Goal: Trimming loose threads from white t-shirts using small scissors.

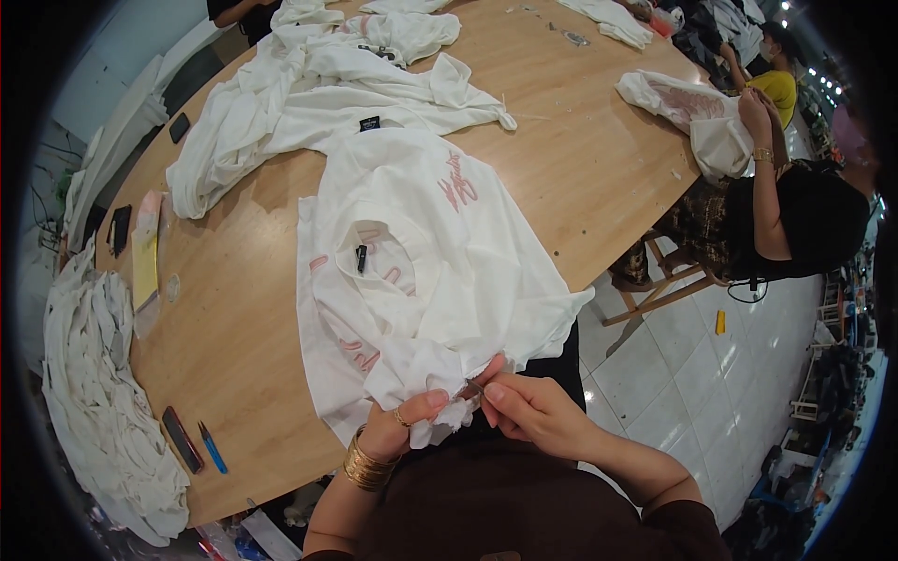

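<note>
A white shirt (496, 243) with pink lettering lies spread on the table in front of me. Its round collar, with a small black label inside, faces up. At the near end, my left hand (412, 418) pinches a bunched edge of the shirt between thumb and fingers. Close beside it, my right hand (524, 407) is closed on a small dark metal tool (475, 386), whose tip points at that bunched cloth. Most of the tool is hidden by my fingers, so its kind cannot be made out.
The round wooden table (253, 365) carries a pile of white shirts (281, 103) beyond mine. At left are blue snips or tweezers (213, 449), a dark red case (182, 439), phones and more white garments (108, 393). A seated person (795, 215) at right handles another white shirt (687, 107).
</note>
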A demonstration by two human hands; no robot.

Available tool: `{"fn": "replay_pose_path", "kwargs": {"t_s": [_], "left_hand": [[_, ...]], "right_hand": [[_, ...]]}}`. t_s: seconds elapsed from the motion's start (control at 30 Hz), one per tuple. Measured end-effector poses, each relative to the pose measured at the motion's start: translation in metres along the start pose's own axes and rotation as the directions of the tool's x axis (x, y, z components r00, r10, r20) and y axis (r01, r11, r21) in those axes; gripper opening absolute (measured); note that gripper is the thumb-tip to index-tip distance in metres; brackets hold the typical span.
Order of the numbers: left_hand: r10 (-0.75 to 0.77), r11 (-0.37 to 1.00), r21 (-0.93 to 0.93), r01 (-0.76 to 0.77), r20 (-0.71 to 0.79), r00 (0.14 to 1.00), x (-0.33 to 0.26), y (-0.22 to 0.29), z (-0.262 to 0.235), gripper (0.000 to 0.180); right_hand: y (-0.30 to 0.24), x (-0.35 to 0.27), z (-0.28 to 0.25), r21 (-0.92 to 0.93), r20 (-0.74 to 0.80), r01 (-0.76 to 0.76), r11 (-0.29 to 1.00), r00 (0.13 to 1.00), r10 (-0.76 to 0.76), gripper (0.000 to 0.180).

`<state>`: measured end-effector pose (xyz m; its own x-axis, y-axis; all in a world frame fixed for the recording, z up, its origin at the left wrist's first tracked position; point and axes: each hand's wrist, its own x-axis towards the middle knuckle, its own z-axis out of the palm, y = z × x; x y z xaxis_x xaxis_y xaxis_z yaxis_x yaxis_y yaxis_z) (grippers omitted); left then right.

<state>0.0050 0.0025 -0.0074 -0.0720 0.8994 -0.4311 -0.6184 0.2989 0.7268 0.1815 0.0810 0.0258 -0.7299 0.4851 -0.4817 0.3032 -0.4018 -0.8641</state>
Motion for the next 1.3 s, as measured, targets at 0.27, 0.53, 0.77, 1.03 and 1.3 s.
{"fn": "replay_pose_path", "kwargs": {"t_s": [0.27, 0.53, 0.77, 1.03, 1.3], "left_hand": [[-0.016, 1.0, -0.005, 0.016, 0.007, 1.0, 0.0, -0.003, -0.002, 0.025], [-0.032, 0.999, -0.038, 0.033, 0.019, 0.999, 0.001, -0.003, -0.004, 0.027], [-0.021, 1.0, -0.008, 0.021, 0.037, 0.999, 0.0, -0.002, -0.004, 0.029], [-0.01, 1.0, 0.017, 0.01, 0.007, 1.0, -0.001, 0.002, 0.001, 0.027], [0.005, 0.995, 0.102, -0.009, 0.039, 0.999, -0.001, 0.004, 0.005, 0.023]], "right_hand": [[-0.004, -0.002, 0.0, -0.057, -0.065, 0.02, 0.998, 0.998, -0.024, 0.034], [-0.007, -0.003, 0.001, -0.129, -0.04, 0.006, 0.992, 0.999, -0.011, 0.034], [-0.005, -0.002, 0.002, -0.081, -0.033, 0.012, 0.997, 0.999, -0.015, 0.035], [-0.005, -0.003, 0.002, -0.073, -0.018, -0.012, 0.997, 1.0, 0.011, 0.036], [-0.002, -0.001, 0.004, -0.021, -0.038, -0.002, 1.0, 0.999, 0.001, 0.038]]}}
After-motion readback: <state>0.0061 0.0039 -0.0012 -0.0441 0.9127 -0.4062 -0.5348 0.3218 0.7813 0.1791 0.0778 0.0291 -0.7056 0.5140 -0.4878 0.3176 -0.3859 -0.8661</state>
